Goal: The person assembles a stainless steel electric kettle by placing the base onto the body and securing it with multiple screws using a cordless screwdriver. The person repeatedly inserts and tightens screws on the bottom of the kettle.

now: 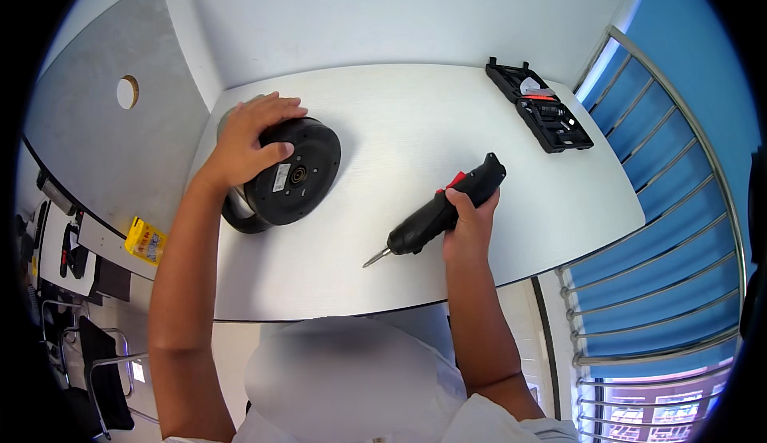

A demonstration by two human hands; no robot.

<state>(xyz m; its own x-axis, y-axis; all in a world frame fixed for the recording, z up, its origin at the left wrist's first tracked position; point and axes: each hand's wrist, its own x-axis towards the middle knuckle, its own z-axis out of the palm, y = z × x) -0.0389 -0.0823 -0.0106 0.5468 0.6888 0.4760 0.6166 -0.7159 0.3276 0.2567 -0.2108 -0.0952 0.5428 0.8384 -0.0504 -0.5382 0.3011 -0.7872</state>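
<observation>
An electric kettle (313,173) lies tipped on the left part of the white table, its round black underside with the central connector and a pale label turned toward me. My left hand (254,135) is closed over its upper side, thumb on the rim of the underside; the far side of the body is hidden. The black kettle handle (242,218) sticks out below. In my right hand (471,223) is a black cordless screwdriver (423,223) with a red switch. Its metal bit points down and left, above the table and apart from the kettle.
An opened black tool case (551,123) with bits lies at the table's (383,99) far right. A grey panel (112,123) with a round hole stands at left, near a yellow packet (145,241). Metal railings (679,163) run along the right; a chair (104,363) is lower left.
</observation>
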